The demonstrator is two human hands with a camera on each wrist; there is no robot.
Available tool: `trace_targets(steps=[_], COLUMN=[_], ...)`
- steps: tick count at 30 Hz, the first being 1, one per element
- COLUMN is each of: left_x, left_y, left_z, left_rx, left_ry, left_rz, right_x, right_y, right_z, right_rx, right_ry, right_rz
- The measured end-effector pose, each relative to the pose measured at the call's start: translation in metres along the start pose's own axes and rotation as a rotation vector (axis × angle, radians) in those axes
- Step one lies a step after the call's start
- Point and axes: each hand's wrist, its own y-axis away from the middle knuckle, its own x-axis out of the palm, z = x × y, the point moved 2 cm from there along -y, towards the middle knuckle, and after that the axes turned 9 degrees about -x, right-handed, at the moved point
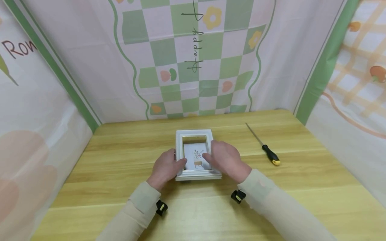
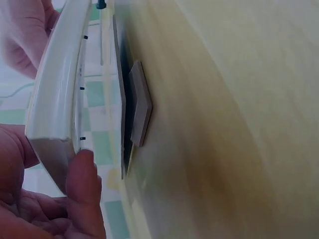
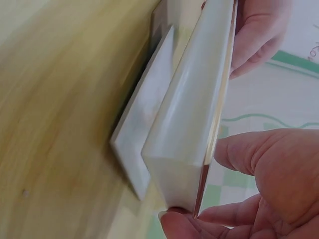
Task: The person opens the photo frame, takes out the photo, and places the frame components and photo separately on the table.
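A white picture frame point(image 1: 194, 133) with a gold inner edge is held above the table, its window see-through. My left hand point(image 1: 166, 167) grips its left side, thumb on the front and fingers behind. On the right side, my right hand point(image 1: 227, 159) pinches it between thumb and fingers. Through the window shows a white card point(image 1: 190, 160) with a plant drawing. The left wrist view shows small black tabs along the frame's back. Below, apart from the frame, a thin panel point(image 2: 119, 99) lies propped on a brown-grey stand piece point(image 2: 142, 104).
A screwdriver point(image 1: 270, 154) with a black and yellow handle lies to the right, its shaft pointing away. The wooden table point(image 1: 126, 144) is bounded by printed cloths at the back point(image 1: 169, 53) and both sides.
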Motion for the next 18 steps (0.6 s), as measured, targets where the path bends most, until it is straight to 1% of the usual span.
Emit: trace_targets(steps=[3, 7, 12, 16, 18], left_x=[-0.005, -0.01, -0.017, -0.021, -0.023], left_y=[0.002, 0.003, 0.004, 0.004, 0.004], left_z=[0.0, 0.001, 0.004, 0.008, 0.011], left_rx=[-0.015, -0.053, -0.084, -0.093, -0.084], left_ry=[-0.052, -0.133, -0.193, -0.228, -0.252], left_rz=[-0.012, -0.032, -0.057, -0.06, -0.07], right_x=[-0.002, -0.004, -0.003, -0.002, -0.002], right_y=[0.002, 0.004, 0.007, 0.007, 0.008], right_z=[0.007, 0.017, 0.026, 0.032, 0.035], right_rx=[-0.016, -0.049, -0.1, -0.134, -0.149], right_ry=[0.011, 0.023, 0.027, 0.025, 0.027], right_rz=[-0.013, -0.032, -0.048, -0.063, -0.068])
